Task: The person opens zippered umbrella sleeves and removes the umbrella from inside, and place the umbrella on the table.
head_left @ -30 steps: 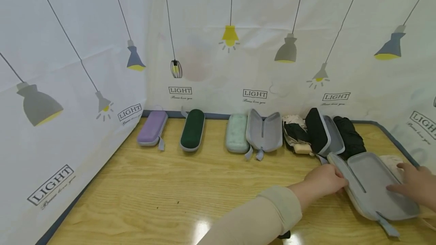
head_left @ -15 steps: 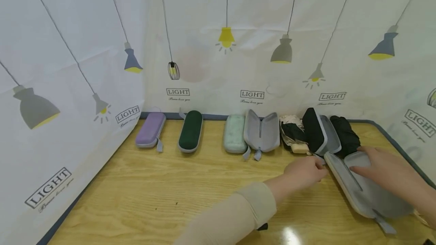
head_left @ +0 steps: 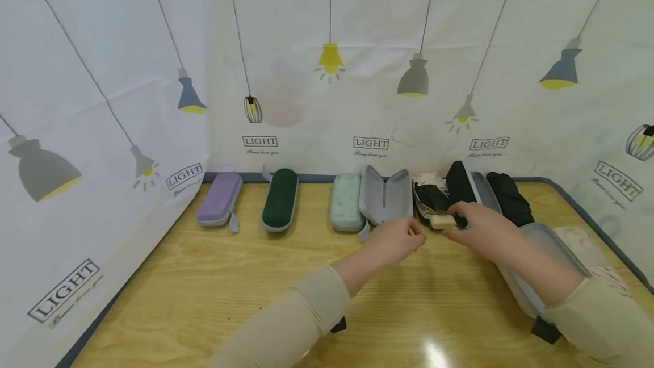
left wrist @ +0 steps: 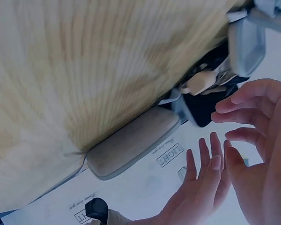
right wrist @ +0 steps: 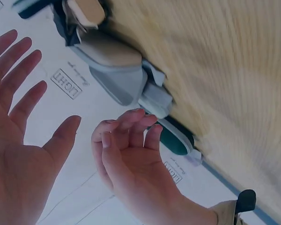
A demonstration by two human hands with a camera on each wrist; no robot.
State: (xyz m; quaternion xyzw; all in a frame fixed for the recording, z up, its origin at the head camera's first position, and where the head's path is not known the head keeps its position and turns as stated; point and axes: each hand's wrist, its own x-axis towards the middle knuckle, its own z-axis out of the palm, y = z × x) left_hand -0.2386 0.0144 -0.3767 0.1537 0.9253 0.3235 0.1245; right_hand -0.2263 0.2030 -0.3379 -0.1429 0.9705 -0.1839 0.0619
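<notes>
My left hand hovers near the front of an open grey zip case, its fingers loosely bent around nothing. My right hand is by a crumpled cream-and-black bundle and a small pale block. Its thumb and fingers are spread, and the right wrist view shows the palm bare. Behind that hand, a black-covered case stands partly open. Under the right forearm lies a larger open grey case, partly hidden by the arm.
A mint case, a dark green case and a purple case lie closed along the back edge. At the right are a black fabric bundle and a cream cloth. Printed sheeting rises behind the wooden table.
My left hand has let go of the larger grey case and moved left. My right hand has crossed over that case towards the pale block. The view has shifted slightly right.
</notes>
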